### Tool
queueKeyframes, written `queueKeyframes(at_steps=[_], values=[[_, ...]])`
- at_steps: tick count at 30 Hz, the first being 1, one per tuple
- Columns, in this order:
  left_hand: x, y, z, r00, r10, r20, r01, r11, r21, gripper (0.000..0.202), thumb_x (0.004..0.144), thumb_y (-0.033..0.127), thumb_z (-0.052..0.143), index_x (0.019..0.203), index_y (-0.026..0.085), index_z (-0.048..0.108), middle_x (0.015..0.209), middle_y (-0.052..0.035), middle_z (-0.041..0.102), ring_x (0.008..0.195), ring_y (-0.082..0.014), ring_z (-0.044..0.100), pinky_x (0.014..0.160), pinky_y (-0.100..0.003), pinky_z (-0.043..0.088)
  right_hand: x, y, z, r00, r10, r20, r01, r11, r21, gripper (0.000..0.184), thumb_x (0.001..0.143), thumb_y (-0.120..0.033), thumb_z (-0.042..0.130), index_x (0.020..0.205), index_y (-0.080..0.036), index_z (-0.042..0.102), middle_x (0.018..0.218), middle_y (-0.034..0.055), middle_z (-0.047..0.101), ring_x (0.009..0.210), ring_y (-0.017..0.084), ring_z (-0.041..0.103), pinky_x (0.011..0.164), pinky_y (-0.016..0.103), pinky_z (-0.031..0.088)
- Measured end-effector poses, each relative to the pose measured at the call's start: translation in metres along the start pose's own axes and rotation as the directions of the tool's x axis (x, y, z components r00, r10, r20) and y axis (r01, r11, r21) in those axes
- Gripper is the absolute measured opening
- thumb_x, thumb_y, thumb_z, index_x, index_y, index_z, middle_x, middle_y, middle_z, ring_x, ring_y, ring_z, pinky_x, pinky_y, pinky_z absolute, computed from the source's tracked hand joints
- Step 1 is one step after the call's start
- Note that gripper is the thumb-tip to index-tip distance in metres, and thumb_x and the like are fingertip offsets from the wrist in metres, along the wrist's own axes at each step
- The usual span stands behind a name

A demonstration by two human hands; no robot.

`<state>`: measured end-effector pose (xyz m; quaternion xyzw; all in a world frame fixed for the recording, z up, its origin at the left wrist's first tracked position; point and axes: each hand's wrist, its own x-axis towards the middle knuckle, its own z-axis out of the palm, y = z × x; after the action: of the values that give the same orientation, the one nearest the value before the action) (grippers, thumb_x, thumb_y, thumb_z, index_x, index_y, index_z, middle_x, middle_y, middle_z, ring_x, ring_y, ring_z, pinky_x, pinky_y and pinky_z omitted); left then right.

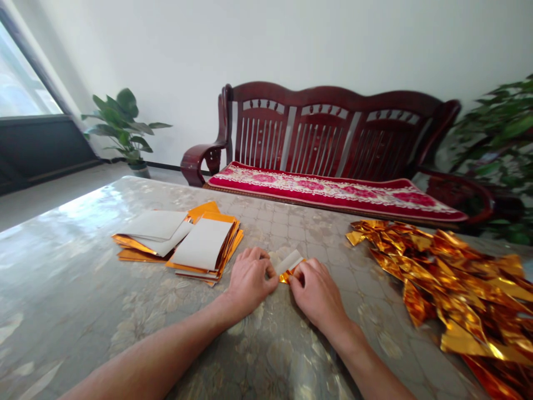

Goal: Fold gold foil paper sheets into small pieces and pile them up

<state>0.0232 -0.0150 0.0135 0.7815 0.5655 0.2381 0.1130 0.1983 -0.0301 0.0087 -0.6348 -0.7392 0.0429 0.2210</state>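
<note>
A small folded sheet of gold-and-grey paper (290, 261) is held at the patterned table (287, 225), pinched narrowly between thumb and fingers by the left hand (252, 278) and, at its other end, by the right hand (315, 290). Grey-backed gold sheets (204, 244) are stacked beyond the left hand, and shiny gold pieces (447, 278) are heaped well to the right

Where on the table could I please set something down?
Bare tabletop lies left of the paper stacks and between the right hand and the gold foil pile. It is crowded at the stacks and under that pile.
</note>
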Motion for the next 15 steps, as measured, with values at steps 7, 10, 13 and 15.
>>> queueKeyframes(at_steps=[7,10,13,15], values=[[-0.0014,-0.0004,0.0015,1.000,-0.001,0.004,0.001,1.000,0.008,0.004,0.078,0.026,0.069,0.077,0.023,0.067,0.105,-0.0028,0.062,0.100,-0.0220,0.055,0.089,-0.034,0.042,0.0009,0.0033,0.0004,1.000,0.029,-0.010,-0.029,0.999,0.042,0.008,0.083,-0.021,0.058,0.076,-0.023,0.055,0.084,0.0022,0.060,0.080,0.018,0.056,0.068,0.028,0.036],[-0.0036,0.0004,0.0003,0.999,0.032,-0.012,-0.032,0.999,-0.006,0.011,0.080,0.026,0.069,0.091,0.026,0.069,0.113,-0.0027,0.060,0.105,-0.0232,0.054,0.093,-0.036,0.041,0.0016,0.0045,-0.0003,0.998,0.061,-0.004,-0.061,0.996,0.064,0.005,0.082,-0.025,0.062,0.080,-0.024,0.057,0.085,0.0013,0.063,0.079,0.018,0.057,0.065,0.028,0.035],[-0.0059,0.0017,-0.0004,0.990,0.143,-0.016,-0.143,0.990,0.013,0.018,0.086,0.025,0.065,0.100,0.033,0.071,0.120,-0.0016,0.059,0.110,-0.0240,0.052,0.095,-0.039,0.040,0.0020,0.0043,-0.0013,0.997,0.077,0.007,-0.078,0.994,0.080,0.006,0.082,-0.027,0.063,0.081,-0.024,0.058,0.085,0.0006,0.064,0.080,0.019,0.058,0.066,0.028,0.035],[-0.0066,0.0026,-0.0004,0.977,0.214,-0.001,-0.213,0.976,0.044,0.017,0.089,0.025,0.061,0.099,0.033,0.072,0.121,-0.0010,0.061,0.110,-0.0241,0.051,0.094,-0.040,0.039,0.0018,0.0038,-0.0019,0.997,0.079,0.014,-0.080,0.994,0.080,0.006,0.083,-0.027,0.063,0.081,-0.024,0.058,0.085,0.0005,0.064,0.081,0.019,0.058,0.066,0.028,0.035]])
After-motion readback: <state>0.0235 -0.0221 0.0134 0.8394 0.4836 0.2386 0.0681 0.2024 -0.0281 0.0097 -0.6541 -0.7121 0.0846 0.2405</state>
